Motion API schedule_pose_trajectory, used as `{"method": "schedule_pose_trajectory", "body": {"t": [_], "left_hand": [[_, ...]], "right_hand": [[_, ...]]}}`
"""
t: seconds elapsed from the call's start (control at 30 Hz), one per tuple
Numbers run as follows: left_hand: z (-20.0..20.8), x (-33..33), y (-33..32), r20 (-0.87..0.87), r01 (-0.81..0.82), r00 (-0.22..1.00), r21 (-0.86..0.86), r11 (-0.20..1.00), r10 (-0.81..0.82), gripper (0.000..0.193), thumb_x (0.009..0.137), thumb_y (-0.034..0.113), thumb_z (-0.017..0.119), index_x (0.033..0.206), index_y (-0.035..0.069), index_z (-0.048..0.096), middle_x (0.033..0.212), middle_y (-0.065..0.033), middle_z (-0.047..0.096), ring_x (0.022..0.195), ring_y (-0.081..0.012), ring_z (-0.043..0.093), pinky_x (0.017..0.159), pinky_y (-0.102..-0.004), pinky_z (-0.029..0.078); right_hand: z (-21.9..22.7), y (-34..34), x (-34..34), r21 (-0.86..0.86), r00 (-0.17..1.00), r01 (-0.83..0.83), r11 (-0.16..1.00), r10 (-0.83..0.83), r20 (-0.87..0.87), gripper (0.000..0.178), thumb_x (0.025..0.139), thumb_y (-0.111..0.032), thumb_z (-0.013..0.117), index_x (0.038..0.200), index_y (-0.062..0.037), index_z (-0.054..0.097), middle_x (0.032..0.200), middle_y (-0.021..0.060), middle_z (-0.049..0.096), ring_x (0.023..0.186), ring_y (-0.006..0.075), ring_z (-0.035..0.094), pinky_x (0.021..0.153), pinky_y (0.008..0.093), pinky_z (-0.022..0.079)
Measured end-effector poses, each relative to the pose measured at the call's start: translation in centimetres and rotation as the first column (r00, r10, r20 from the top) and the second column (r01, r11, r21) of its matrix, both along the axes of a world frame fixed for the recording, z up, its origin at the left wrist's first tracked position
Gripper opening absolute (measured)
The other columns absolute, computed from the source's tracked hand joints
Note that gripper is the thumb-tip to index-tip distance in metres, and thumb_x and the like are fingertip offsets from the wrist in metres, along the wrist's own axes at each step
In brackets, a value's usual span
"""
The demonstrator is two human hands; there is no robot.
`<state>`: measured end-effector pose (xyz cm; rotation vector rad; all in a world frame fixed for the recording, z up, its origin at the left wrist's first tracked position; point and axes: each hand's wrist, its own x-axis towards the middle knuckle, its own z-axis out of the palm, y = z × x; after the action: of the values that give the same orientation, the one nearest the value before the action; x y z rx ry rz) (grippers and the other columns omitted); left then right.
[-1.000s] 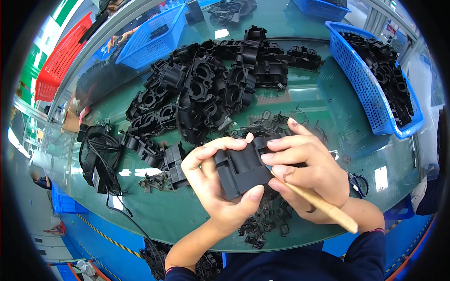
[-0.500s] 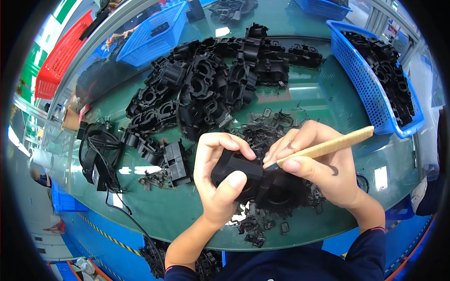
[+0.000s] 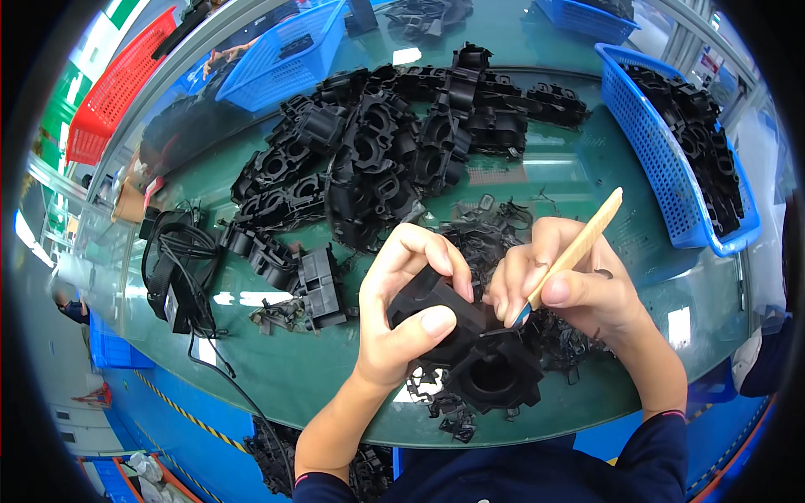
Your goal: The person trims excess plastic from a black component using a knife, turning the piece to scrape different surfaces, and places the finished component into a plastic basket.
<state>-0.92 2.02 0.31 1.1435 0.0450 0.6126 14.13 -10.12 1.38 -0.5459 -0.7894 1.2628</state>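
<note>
My left hand is wrapped round a black moulded plastic part, thumb on its near side and fingers over the top. The part has a round opening that faces up toward me. In my right hand is a knife-like tool with a tan, wrapped handle, pinched between thumb and fingers. Its blue tip end points down at the upper edge of the part. Whether the blade touches the plastic, I cannot tell. Small black plastic scraps lie beneath and around the part.
A heap of black moulded parts covers the far middle of the green table. A blue basket full of such parts stands at right, another blue basket at far left. A black cable bundle lies at left, its cord running over the near edge.
The part has tilted in my left hand, so its round opening now shows clearly. My right hand has turned the tool more upright, with its tip slightly lower.
</note>
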Motion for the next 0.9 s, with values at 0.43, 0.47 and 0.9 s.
{"method": "schedule_pose_trajectory", "body": {"t": [0.43,0.47,0.9], "left_hand": [[-0.2,-0.2,0.7,0.105,-0.084,0.992,0.139,0.987,0.069,0.046,0.067,0.024,0.068,0.098,0.004,0.041,0.086,-0.0137,0.052,0.078,-0.0153,0.049,0.071,-0.0262,0.040],[-0.2,-0.2,0.7,0.119,-0.079,0.991,0.135,0.988,0.063,0.049,0.067,0.025,0.068,0.100,0.003,0.040,0.088,-0.0149,0.052,0.080,-0.0163,0.050,0.073,-0.0271,0.041],[-0.1,0.1,1.0,0.237,-0.047,0.971,0.174,0.984,0.004,0.055,0.069,0.026,0.069,0.108,0.002,0.037,0.101,-0.0217,0.053,0.090,-0.0209,0.053,0.079,-0.0323,0.044]], "right_hand": [[3.1,-1.3,0.7,0.057,0.740,0.447,0.893,-0.405,0.537,0.013,0.078,-0.006,0.068,0.082,0.0008,0.058,0.080,0.0095,0.062,0.068,0.0130,0.061,0.063,0.0250,0.049],[3.6,-1.5,0.4,0.007,0.682,0.487,0.873,-0.386,0.622,0.012,0.078,-0.006,0.068,0.082,0.0013,0.059,0.079,0.0083,0.062,0.063,0.0104,0.060,0.057,0.0224,0.048],[3.2,-1.2,-0.6,0.151,0.578,0.591,0.792,-0.547,0.605,0.016,0.092,-0.003,0.047,0.101,0.0058,0.057,0.094,0.0144,0.063,0.067,0.0161,0.064,0.064,0.0268,0.053]]}}
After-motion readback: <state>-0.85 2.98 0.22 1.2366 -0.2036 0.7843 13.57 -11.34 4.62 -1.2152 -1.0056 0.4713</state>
